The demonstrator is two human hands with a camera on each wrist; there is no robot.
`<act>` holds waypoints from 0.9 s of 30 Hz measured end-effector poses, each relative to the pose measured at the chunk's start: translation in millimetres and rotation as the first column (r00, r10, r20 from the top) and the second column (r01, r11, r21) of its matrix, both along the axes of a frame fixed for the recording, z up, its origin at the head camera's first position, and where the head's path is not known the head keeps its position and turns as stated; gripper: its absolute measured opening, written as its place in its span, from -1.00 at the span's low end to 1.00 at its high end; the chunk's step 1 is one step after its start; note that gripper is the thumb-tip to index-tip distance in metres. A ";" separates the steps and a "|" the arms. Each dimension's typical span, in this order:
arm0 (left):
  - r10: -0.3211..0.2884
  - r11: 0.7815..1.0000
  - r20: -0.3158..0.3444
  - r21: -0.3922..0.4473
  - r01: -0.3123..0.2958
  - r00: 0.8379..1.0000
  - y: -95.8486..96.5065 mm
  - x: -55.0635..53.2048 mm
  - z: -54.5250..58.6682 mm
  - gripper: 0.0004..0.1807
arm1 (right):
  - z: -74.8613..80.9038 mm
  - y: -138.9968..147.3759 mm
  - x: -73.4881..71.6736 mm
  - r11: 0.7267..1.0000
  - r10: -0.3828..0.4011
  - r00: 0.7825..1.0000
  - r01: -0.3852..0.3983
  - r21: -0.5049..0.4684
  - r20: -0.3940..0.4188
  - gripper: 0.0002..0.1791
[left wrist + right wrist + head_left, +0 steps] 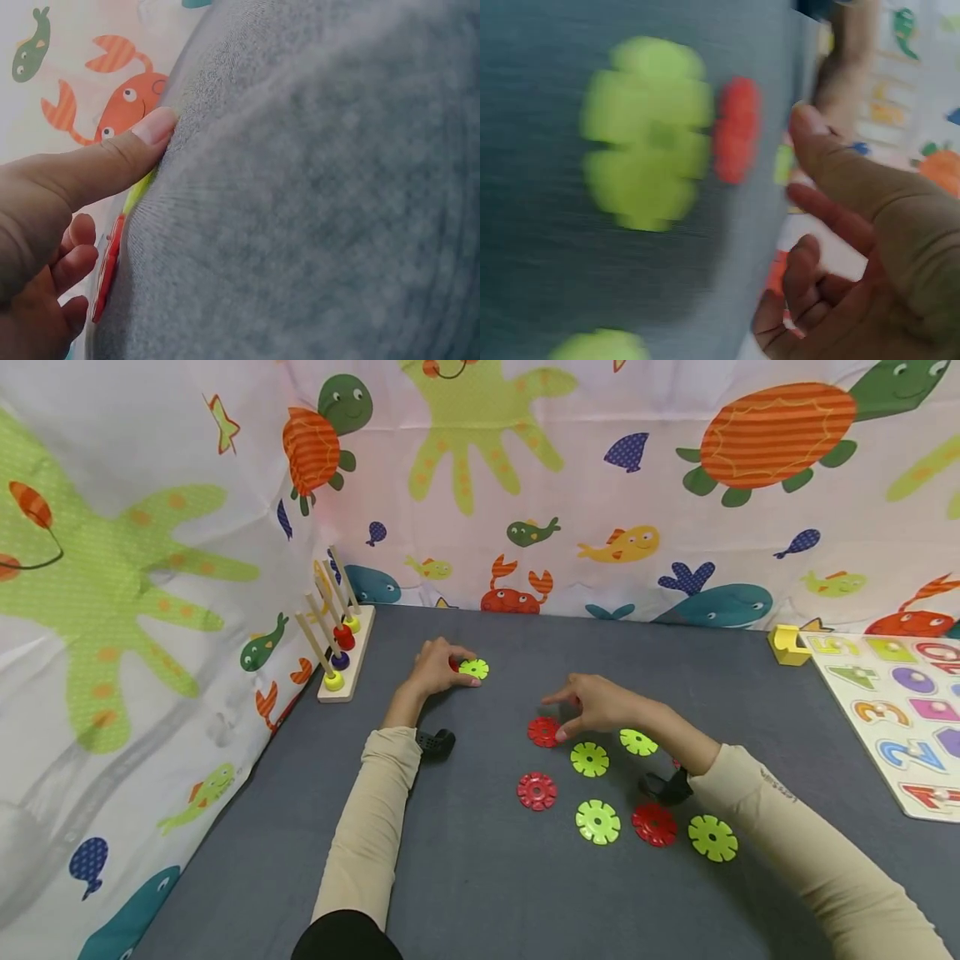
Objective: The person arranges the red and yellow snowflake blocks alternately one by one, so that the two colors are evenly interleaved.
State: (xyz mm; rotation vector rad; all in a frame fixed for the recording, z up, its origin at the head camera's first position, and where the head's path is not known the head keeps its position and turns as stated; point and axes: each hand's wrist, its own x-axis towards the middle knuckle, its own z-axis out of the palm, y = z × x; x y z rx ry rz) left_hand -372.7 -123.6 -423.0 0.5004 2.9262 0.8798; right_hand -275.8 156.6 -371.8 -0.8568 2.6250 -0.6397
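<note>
Grip at left (437,668) pinches green disc (474,669); right grip (600,703) hangs loose near red disc (542,732).

Left grip (437,668) pinches green disc (475,669)

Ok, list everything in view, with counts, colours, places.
Green discs: five, lime, four right of centre, one left
Red discs: at least four, bright red, three right of centre, one left
Peg stand: one, pale wood, coloured rings, back left
Puzzle board: one, white, multicoloured pieces, right edge
Block: one, yellow, by the board
Backdrop: one, white, sea animals, behind and left
Tabletop: one, dark grey, beneath
Unclear shape: one, black, bottom edge
Wrist gear: two, black, on wrists
Sleeves: two, beige, forearms
Left hand: one, bare, at left discs
Right hand: one, bare, by a red disc
</note>
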 end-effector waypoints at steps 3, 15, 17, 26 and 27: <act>0.005 1.000 -0.001 -0.012 -0.005 1.000 -0.1 1.1 1.6 -0.47 | -15.4 3.4 2.8 0.998 0.064 0.997 -0.065 -0.023 -0.031 -0.35; 0.000 1.000 -0.008 -0.018 0.000 1.000 0.9 3.4 4.4 -0.48 | -27.3 3.3 -1.9 0.991 0.113 0.993 -0.116 -0.069 -0.043 -0.38; 0.000 1.000 -0.008 -0.015 -0.001 1.000 1.0 3.7 4.8 -0.48 | -27.5 2.2 -2.6 0.989 0.119 0.991 -0.124 -0.081 -0.058 -0.43; 0.020 1.000 0.009 -0.013 -0.020 1.000 0.5 4.0 2.2 -0.47 | -32.3 1.0 -5.5 0.974 0.181 0.980 -0.190 -0.122 -0.085 -0.47; 0.021 1.000 0.010 -0.013 -0.021 1.000 0.5 4.0 1.8 -0.47 | -33.0 0.9 -5.5 0.974 0.181 0.980 -0.190 -0.123 -0.078 -0.45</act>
